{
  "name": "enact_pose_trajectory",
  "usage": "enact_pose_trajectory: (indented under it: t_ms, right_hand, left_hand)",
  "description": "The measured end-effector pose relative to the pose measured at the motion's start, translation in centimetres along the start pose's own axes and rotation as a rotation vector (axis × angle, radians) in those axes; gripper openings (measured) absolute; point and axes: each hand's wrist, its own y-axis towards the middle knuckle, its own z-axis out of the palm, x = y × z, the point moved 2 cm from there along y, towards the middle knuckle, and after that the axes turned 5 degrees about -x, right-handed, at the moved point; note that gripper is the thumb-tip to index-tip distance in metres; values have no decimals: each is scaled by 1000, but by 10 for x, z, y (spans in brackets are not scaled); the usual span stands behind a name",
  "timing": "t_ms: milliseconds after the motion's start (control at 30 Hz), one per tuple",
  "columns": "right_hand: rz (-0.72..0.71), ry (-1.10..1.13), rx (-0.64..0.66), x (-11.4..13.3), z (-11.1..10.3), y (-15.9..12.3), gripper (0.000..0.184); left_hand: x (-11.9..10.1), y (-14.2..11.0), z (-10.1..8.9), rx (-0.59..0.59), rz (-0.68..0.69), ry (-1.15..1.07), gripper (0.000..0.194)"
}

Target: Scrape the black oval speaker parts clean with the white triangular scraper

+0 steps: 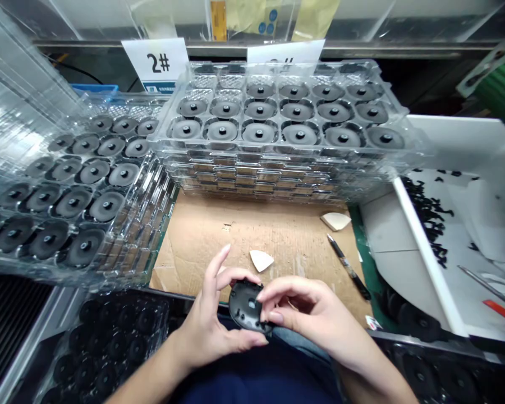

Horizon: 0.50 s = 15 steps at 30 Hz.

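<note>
My left hand (212,317) grips a round black plastic cover (244,306) by its rim, thumb below and fingers above, with the index finger raised. Its inner side faces up, showing small posts and a pale spot near the centre. My right hand (298,306) is pinched at the cover's right edge; whatever lies between its fingertips is hidden. Just beyond the cover, a cream wedge-shaped piece (261,260) lies on the cardboard sheet (202,224). A second wedge-shaped piece (335,221) and a black pen (348,266) lie farther right.
Stacked clear trays (278,147) of round black parts stand at the back, with another tray stack (109,224) on the left. At right, a white bin (429,252) holds small black pieces (425,210) and a tool with a red handle (503,310). A dark-filled tray (105,342) sits lower left.
</note>
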Motion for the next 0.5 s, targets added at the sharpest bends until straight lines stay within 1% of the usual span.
enact_pose_trajectory:
  t_ms: [100, 167, 233, 300, 367, 433, 500]
  right_hand:
    - [74, 58, 34, 2, 2, -2, 9]
    - [96, 48, 49, 3, 3, -5, 12]
    - [98, 5, 73, 3, 4, -9, 12]
    - [85, -53, 93, 3, 5, -13, 8]
    - [74, -80, 88, 2, 5, -17, 7]
    - [66, -54, 49, 0, 6, -20, 9]
    - [51, -17, -9, -4, 7, -23, 11]
  left_hand:
    - [-6, -4, 2, 72, -150, -127, 99]
    - [-9, -7, 4, 104, -208, -189, 103]
    - [-9, -9, 6, 127, -233, -217, 105]
    - [-9, -13, 7, 115, -188, -203, 106]
    - [-9, -17, 7, 79, -104, -164, 105]
    - [-8, -21, 7, 47, -40, -139, 103]
    - [-8, -23, 6, 29, -13, -135, 101]
